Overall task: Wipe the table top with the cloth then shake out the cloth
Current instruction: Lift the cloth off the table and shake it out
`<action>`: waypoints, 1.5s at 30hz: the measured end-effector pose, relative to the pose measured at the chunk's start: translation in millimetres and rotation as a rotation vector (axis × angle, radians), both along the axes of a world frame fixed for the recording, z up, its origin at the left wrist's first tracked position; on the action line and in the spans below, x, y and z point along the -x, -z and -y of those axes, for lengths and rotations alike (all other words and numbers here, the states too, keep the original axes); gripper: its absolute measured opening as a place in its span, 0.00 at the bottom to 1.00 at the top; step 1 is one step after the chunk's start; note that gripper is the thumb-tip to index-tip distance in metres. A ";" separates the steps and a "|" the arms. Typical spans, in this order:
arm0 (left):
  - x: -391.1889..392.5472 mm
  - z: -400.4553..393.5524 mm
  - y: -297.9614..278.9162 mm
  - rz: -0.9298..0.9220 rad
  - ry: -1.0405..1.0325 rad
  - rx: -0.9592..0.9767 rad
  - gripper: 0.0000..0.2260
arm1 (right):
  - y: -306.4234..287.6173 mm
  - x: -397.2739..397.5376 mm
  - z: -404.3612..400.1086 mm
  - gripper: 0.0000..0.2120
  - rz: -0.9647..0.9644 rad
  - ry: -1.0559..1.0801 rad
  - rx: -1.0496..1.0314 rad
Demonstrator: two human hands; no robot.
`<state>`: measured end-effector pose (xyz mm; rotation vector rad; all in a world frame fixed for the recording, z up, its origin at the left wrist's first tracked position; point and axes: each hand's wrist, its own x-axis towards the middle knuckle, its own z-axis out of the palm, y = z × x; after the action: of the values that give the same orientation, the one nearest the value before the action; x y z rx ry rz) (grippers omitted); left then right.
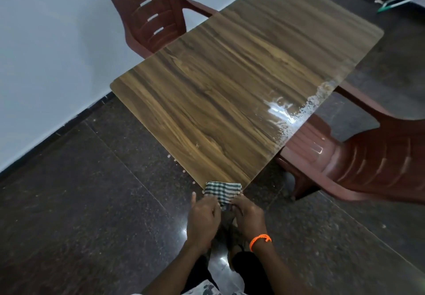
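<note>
We reach both bare forearms forward and close together, our left hand [202,212] with its fingers curled and its thumb pointing straight ahead, our right hand [248,213] just beside it with curled fingers and an orange beaded band [259,241] round the wrist.

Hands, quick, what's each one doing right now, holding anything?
Left hand: holds the cloth at the table corner, thumb sticking out.
Right hand: holds the same cloth.
</note>
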<state>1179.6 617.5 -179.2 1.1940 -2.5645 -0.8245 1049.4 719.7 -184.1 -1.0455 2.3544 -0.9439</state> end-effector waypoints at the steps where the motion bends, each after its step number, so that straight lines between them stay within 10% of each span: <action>1: 4.1 3.1 -9.8 -0.024 -0.174 -0.090 0.10 | -5.0 0.1 2.0 0.10 0.040 0.084 0.008; 4: 17.2 22.1 -18.0 -0.011 -0.679 -0.498 0.10 | -18.0 5.7 15.6 0.03 0.188 0.465 0.003; 9: 30.7 39.9 -1.9 0.181 -0.695 -0.896 0.18 | -27.4 12.2 36.9 0.11 0.407 0.643 -0.124; 24: 21.7 42.1 -20.0 0.228 -0.381 -0.699 0.19 | -27.0 16.4 5.2 0.18 0.766 0.781 -0.129; 45: 170.5 -65.1 -118.9 0.105 0.184 -0.810 0.14 | -148.2 95.2 -167.3 0.16 0.867 1.114 0.433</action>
<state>1009.0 682.7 -60.3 1.1859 -2.4964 -2.0139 954.2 887.0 -35.8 0.6735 1.8320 -1.8217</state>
